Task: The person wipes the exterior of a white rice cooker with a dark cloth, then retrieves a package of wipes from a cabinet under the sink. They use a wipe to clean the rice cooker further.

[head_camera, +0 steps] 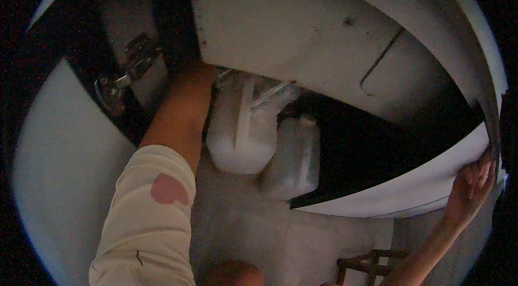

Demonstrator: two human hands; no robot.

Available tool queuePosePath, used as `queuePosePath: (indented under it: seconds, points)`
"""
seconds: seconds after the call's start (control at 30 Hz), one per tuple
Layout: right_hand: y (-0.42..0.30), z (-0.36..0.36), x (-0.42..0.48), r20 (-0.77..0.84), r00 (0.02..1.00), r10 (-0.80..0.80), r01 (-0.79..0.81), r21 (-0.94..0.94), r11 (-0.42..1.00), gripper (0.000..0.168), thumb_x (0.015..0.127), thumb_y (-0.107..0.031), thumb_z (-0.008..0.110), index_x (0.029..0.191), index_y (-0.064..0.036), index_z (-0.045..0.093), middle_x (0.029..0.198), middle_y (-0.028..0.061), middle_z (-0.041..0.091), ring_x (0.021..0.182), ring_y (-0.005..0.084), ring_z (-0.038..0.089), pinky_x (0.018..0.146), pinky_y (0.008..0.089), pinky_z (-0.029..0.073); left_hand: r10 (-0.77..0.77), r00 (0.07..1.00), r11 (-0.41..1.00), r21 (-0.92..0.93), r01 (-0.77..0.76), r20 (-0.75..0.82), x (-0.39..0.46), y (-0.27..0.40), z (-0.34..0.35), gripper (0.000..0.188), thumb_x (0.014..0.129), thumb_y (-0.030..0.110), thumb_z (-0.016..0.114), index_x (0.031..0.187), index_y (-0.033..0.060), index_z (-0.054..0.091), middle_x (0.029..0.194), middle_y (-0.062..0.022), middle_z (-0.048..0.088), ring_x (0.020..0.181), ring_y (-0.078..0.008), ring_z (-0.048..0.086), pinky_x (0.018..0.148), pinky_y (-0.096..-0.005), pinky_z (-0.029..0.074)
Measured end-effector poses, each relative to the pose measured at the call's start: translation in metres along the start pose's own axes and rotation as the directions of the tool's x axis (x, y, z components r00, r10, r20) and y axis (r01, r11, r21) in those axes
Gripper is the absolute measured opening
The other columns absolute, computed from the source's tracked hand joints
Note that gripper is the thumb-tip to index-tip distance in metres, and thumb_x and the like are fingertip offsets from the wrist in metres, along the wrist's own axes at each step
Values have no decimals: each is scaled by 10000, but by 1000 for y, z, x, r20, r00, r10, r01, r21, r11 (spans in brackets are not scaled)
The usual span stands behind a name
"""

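My left forearm, in a cream sleeve (149,221) with a red heart print, reaches into a dark cabinet. Its hand is out of sight past the edge of a pale panel (275,23). Just right of the forearm stands a translucent container (243,140) with whitish lower contents; crumpled clear plastic shows by its top. A second translucent container (297,156), bottle-like, leans close beside it. At the far right my right hand (471,187) has its fingers curled at the edge of a white cabinet door (400,193). Dim light blurs the fingers.
Shiny metal items (125,77) lie in shadow left of the forearm. Another pale panel (77,148) borders the opening on the left. A dark bent rod or cable (380,59) runs along the upper panel. Below right, a wooden stool (360,263) stands on the floor (263,229).
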State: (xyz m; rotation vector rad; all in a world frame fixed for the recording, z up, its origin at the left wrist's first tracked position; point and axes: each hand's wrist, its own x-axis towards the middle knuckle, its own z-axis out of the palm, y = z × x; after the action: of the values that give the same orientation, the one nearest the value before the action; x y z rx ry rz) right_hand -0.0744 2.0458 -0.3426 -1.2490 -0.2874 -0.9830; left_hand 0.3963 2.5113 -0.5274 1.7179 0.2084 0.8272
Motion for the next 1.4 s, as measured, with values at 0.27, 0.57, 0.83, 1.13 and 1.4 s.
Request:
queuePosePath:
  seconds: [0.27,0.57,0.83,1.13,1.4]
  points:
    - [21,27,-13,85,995,-51,52,-10,999,321,997,-171,459,1268,-13,527,1247,60,597,776,82,499,635,190,432,4,1000,1000,-22,-4,9,17,-11,-3,395,861,177,637,1226,74,525,1094,-85,633,929,-238,636,714,-338,533]
    - [55,87,-28,-256,948,-189,120,-263,957,310,974,-141,491,1266,-46,529,1256,79,591,871,102,571,797,237,522,-5,1000,999,-40,5,-13,38,-24,-9,404,854,177,648,1225,78,523,1083,-79,636,917,-233,639,699,-333,536]
    - [63,90,-40,-100,995,17,-9,74,997,295,978,-254,522,1175,-41,569,1119,42,646,577,40,470,793,259,524,-34,999,998,-56,33,-12,32,-21,-16,412,848,177,657,1225,81,521,1073,-74,638,906,-228,641,685,-329,539]
    - [45,136,-82,-308,929,206,-169,143,975,258,966,-282,546,1025,-33,574,972,15,659,462,41,341,725,259,505,-116,992,979,-172,105,-53,3,-22,-74,421,842,177,668,1225,85,519,1062,-68,640,894,-223,644,670,-325,542]
    - [50,146,-64,-316,921,229,-215,78,973,284,973,-309,522,939,-31,573,582,-19,411,477,70,324,712,292,492,-185,976,901,-417,122,-115,-35,-12,-76,430,836,177,677,1224,88,517,1052,-63,642,884,-219,646,657,-321,545]
